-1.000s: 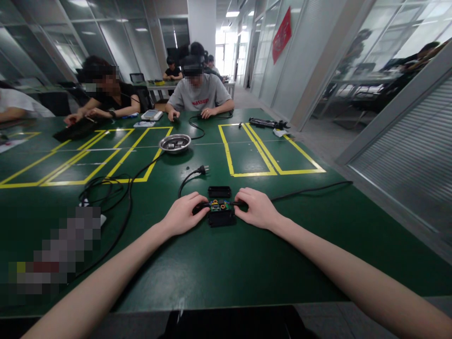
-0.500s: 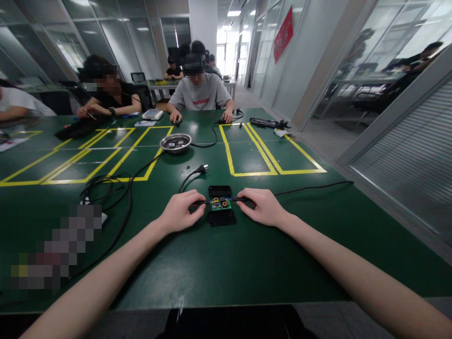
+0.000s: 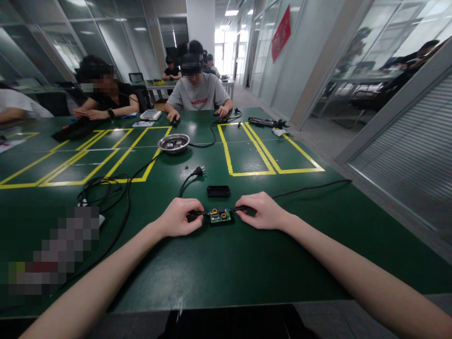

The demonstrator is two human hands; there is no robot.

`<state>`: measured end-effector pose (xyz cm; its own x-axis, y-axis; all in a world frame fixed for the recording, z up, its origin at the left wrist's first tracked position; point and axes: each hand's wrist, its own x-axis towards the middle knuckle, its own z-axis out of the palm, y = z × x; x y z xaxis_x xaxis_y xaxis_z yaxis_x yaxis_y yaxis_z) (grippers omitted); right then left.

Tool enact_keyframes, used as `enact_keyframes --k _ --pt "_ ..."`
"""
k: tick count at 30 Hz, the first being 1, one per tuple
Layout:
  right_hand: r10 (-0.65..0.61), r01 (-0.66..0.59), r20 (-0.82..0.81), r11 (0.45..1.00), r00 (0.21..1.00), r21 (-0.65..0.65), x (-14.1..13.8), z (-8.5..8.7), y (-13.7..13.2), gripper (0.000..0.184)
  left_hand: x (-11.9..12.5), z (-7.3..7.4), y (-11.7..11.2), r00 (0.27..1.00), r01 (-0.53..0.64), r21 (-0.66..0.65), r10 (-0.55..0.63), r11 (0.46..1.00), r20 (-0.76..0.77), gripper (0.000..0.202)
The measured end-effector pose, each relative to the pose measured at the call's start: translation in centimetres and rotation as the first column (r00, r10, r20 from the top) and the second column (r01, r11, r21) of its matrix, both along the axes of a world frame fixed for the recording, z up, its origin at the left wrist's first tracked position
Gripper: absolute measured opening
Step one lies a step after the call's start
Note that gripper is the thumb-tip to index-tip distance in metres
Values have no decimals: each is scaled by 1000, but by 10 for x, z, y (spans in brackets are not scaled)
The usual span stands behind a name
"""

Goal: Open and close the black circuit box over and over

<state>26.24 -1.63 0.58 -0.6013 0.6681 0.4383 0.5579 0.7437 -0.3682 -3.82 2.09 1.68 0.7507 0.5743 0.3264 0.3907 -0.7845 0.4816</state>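
Observation:
A small green circuit board [image 3: 219, 215] with a black cable running out of each end lies on the green table [image 3: 226, 263] just in front of me. My left hand [image 3: 180, 217] is closed in a pinch on the cable at the board's left end. My right hand [image 3: 263, 212] pinches the cable at the right end. Only a dark edge shows under the board, so I cannot tell whether it sits in a black shell. A flat black cover [image 3: 218, 190] lies apart, just beyond the board.
The left cable ends in a plug [image 3: 199, 170]; the right cable [image 3: 310, 188] runs to the table's right edge. A metal bowl [image 3: 173, 142] of small parts and coiled black cables [image 3: 102, 188] lie to the left. Yellow tape boxes [image 3: 261, 155] mark the table. Other people work at the far side.
Both hands have drawn the board toward me by its cables, over the spot where the black shell half lay. That shell half is now almost hidden. The cover has stayed put.

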Motion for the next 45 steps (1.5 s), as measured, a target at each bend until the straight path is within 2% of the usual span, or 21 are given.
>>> enact_keyframes --k 8,11,18,27,33,38,45 --pt "-16 21 69 997 997 -73 -1 0 1 8 3 -2 0 998 16 -14 -17 1000 -57 10" --pt "-16 21 81 998 997 -64 0 0 3 8 4 0 0 996 15 8 -14 1000 -83 11" --pt "-25 30 100 999 995 -45 -2 -1 4 29 4 3 -4 993 28 -8 -29 1000 -118 11" --pt "39 -29 84 993 996 -112 0 -1 5 28 6 3 -7 988 31 -16 -33 999 -149 13" --pt "37 -24 120 994 992 -107 -1 2 4 29 3 2 -4 991 49 -55 -55 997 -122 13" --pt "37 -14 140 987 989 -159 -2 4 3 27 2 2 -3 994 38 -137 -51 990 -96 15" --pt "61 -38 74 961 995 -275 0 7 4 28 3 1 -4 993 41 -134 -55 990 -105 16"
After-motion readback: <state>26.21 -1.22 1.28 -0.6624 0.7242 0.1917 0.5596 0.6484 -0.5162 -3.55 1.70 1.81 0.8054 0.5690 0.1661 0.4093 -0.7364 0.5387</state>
